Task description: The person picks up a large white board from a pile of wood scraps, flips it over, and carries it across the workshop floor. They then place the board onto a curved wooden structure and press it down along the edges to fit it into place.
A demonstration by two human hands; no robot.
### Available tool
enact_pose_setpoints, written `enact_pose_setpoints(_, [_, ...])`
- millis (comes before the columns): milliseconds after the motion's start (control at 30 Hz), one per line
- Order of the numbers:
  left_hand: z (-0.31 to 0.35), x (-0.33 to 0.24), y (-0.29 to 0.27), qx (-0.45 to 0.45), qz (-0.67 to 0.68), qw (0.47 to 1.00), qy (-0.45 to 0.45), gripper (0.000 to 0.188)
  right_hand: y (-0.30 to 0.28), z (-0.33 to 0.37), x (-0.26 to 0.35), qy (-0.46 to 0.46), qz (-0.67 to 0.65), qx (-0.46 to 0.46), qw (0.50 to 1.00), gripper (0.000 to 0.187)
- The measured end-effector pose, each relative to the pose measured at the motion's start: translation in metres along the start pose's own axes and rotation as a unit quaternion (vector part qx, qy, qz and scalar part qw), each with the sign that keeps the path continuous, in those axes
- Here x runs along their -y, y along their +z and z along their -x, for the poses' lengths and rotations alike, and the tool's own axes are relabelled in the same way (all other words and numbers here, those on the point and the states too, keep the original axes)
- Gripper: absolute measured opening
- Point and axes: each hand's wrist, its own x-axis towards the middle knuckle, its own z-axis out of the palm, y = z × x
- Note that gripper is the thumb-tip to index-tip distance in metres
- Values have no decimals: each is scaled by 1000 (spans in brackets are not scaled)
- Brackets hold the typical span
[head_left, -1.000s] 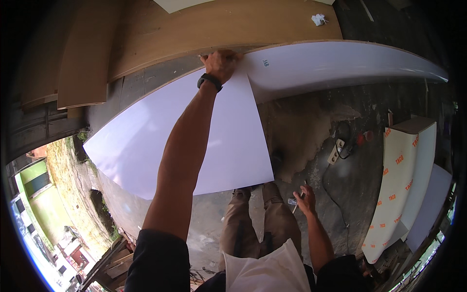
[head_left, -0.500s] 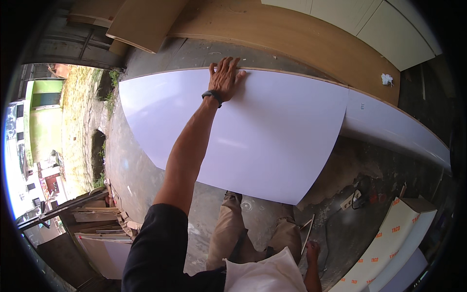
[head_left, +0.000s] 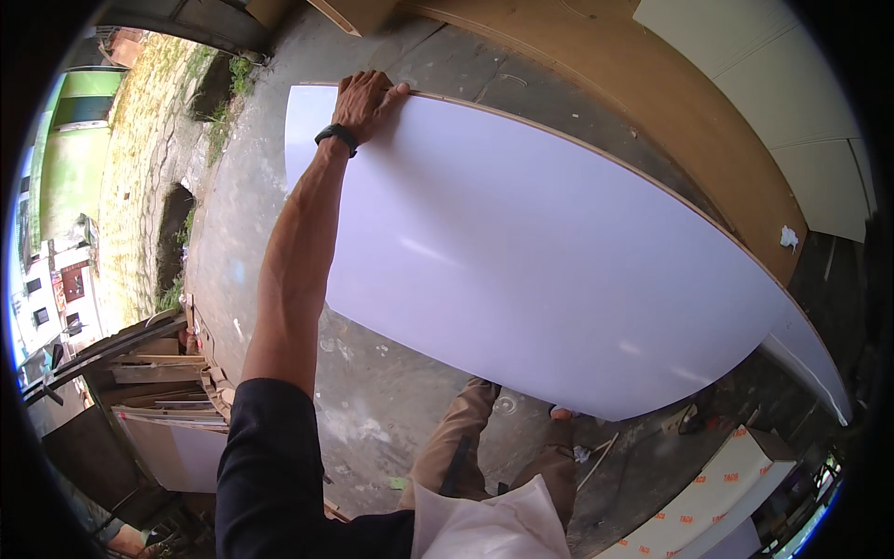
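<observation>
A large glossy white panel [head_left: 549,252] stands on its edge in front of me, tilted, with a thin brown border along its far edge. My left hand [head_left: 366,107], with a dark band on the wrist, grips that far edge near the panel's left corner. Its fingers curl over the edge and the thumb lies along it. Behind the panel's right end a second white panel [head_left: 815,368] shows in part. My right hand is out of sight.
Brown boards [head_left: 596,56] and pale boards [head_left: 759,70] lie at the far right. A long carton [head_left: 717,489] with orange print stands at the lower right. Wood offcuts [head_left: 172,396] are piled at the left. Grey concrete floor [head_left: 242,252] surrounds the panel, and a stone wall [head_left: 144,177] runs beyond it.
My left hand has moved left along the panel's far edge to its corner, its fingers now more curled. The view has turned, and my right hand has gone out of sight.
</observation>
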Motion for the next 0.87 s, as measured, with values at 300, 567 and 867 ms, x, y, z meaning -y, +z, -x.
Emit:
enact_pose_setpoints(300, [-5, 68, -5, 11, 19, 999, -44, 60, -64, 10, 97, -21, 2, -3, 1000, 33])
enact_pose_setpoints(567, [-9, 88, -20, 69, 54, 995, -51, 57, -66, 9, 185, 239, -482, -54, 841, 31])
enact_pose_setpoints(867, [69, -31, -54, -72, -3, 991, -114, 76, 27, 97, 198, 225, -511, -297, 775, 22])
